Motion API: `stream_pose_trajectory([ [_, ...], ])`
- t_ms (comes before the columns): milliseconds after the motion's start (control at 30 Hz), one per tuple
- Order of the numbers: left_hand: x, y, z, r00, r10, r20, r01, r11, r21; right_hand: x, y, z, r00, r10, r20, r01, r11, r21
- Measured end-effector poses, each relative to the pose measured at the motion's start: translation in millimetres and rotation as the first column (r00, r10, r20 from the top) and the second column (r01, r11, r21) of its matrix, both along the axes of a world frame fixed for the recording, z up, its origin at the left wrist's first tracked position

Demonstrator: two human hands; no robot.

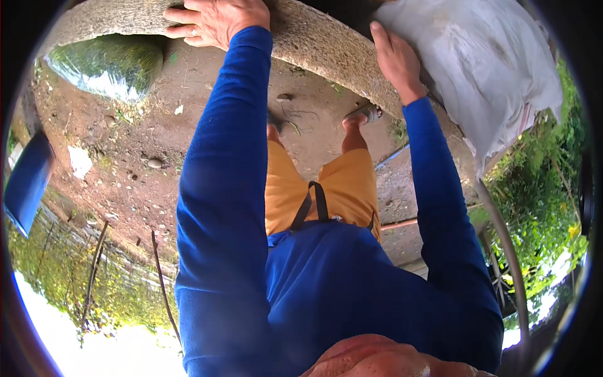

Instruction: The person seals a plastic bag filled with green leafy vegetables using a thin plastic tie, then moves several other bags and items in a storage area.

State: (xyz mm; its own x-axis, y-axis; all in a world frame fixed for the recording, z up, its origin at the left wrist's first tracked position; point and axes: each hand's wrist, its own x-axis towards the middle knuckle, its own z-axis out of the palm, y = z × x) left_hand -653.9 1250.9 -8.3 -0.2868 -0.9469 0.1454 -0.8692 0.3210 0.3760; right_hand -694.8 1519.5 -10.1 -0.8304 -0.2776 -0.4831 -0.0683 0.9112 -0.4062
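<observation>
My left hand (220,22) lies on the rough, grey-brown concrete-like ledge (326,51), its fingers stretched out and apart. Farther right along the same ledge, my right hand (399,63) rests at the edge beside a large white sack (477,63). Its thumb and a finger point away from me, and the remaining fingers are partly hidden. Nothing shows in the grip of either hand. The sack bulges close against the right hand, with creased, slack cloth hanging down its near side.
A clear plastic bag (107,66) with green contents sits on the dirt ground (151,188) below the ledge at left. A blue panel-like object (30,181) stands at far left, near thin sticks (94,270). A bent pole (507,245) and leafy plants (540,188) are at right.
</observation>
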Motion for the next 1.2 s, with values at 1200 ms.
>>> stream_pose_trajectory([
  [1200,1.2,-200.2,-19.8,0.989,-0.142,0.031,0.142,0.99,-0.018,5.3,-23.4,29.1,0.988,-0.15,-0.04,0.151,0.987,0.049],
])
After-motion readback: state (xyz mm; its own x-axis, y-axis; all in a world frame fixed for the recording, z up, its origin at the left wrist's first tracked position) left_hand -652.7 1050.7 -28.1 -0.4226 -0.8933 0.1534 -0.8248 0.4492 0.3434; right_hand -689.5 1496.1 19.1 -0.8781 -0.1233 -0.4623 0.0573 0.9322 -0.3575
